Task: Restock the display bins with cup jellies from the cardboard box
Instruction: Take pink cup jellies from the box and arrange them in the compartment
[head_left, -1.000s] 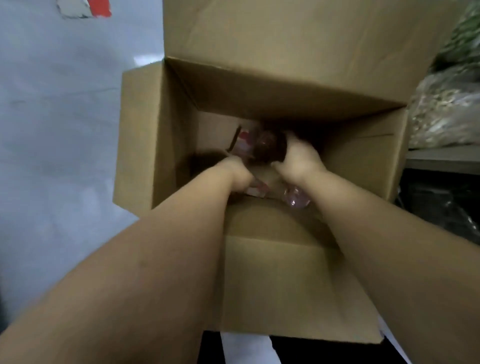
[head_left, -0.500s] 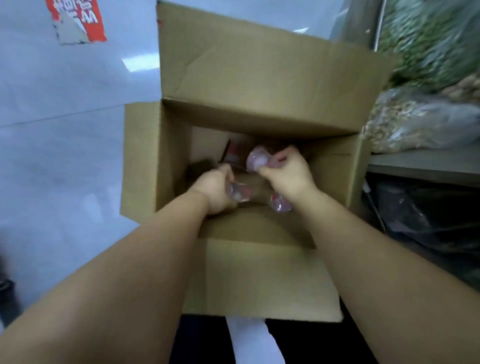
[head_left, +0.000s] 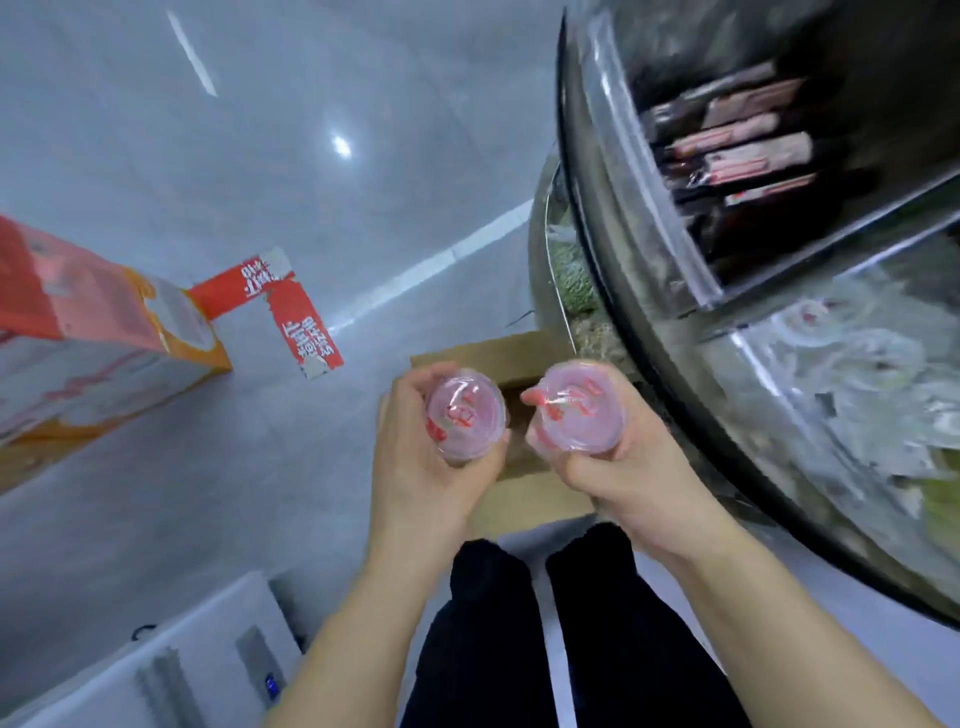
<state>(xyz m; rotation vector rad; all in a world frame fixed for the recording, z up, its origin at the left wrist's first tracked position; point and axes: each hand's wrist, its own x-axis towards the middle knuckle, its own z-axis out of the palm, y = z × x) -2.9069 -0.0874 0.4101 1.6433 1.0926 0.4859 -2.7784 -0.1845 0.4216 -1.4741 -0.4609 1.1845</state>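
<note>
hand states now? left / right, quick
Left hand: fingers curled round a clear plastic cup jelly with a pink sealed lid.
Right hand: gripping a second clear pink-lidded cup jelly.

both bare forearms reach forward side by side, wrists nearly level. the left hand (head_left: 421, 457) is cupped with its fingers curled upward in a grip; the right hand (head_left: 602, 467) is curled likewise, its thumb on the inner side.

Cool even overhead light, bright glare spots on the glossy floor (head_left: 311, 171), motion blur smearing the display bins (head_left: 831, 364), wide-angle bending near the bins' edge, soft shadows
</note>
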